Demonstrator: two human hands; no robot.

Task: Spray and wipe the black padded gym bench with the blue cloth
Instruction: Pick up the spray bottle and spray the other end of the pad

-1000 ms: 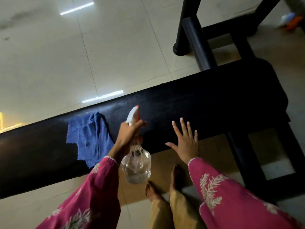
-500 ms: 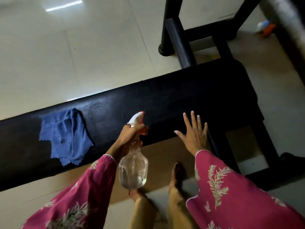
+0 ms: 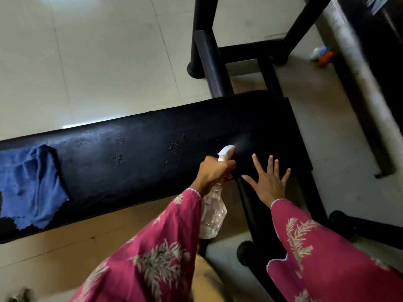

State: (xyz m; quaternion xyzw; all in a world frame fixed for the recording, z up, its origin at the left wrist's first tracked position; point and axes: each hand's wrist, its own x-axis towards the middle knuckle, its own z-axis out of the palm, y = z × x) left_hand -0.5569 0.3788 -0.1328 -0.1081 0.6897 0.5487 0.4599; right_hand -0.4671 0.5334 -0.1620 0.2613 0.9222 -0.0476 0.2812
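Head view: my left hand (image 3: 212,171) grips the bottle (image 3: 212,214), nozzle aimed at one o'clock so mist lands on the bench (image 3: 152,153). My right hand (image 3: 269,182) hovers empty, fingers spread. Cloth (image 3: 30,186) waits at nine o'clock, clear of the spray.

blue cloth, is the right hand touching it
Apart. The head view shows the right hand open at the bench's far end, with bare black pad between it and the blue cloth.

Bench (image 3: 152,153) pad lies bare across mid-frame between the cloth (image 3: 30,186) at left and the two hands at right. Black frame bars (image 3: 210,62) rise behind the pad's right end. Open floor (image 3: 98,62) fills the upper left.
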